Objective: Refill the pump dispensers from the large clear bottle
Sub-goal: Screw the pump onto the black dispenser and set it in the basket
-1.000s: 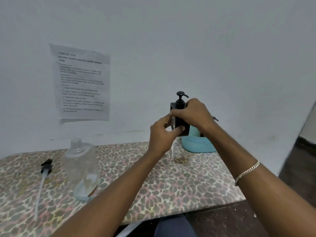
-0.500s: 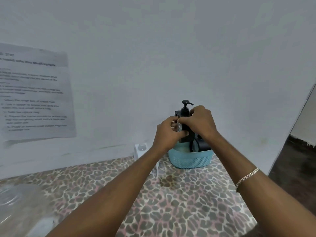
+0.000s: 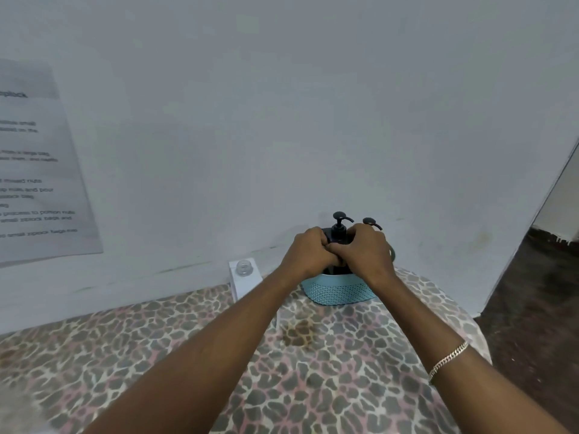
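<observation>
A black pump dispenser [image 3: 339, 230] stands low in the light blue woven basket [image 3: 340, 290] by the wall. My left hand [image 3: 308, 252] and my right hand [image 3: 363, 252] both grip its body from either side, hiding most of it. A second black pump head [image 3: 370, 222] shows just behind my right hand. A white square dispenser [image 3: 243, 278] with its pump off and its round neck open stands left of the basket. The large clear bottle is out of view, apart from a blur at the bottom left corner.
The table [image 3: 329, 371] has a leopard-print cover with a brown stain [image 3: 297, 333] in front of the basket. A printed paper sheet [image 3: 34, 170] hangs on the white wall at left. Dark floor [image 3: 532, 308] lies beyond the table's right edge.
Both hands lowered the black dispenser from the air down into the blue basket. The view swung right, so the clear bottle and loose pump left the frame.
</observation>
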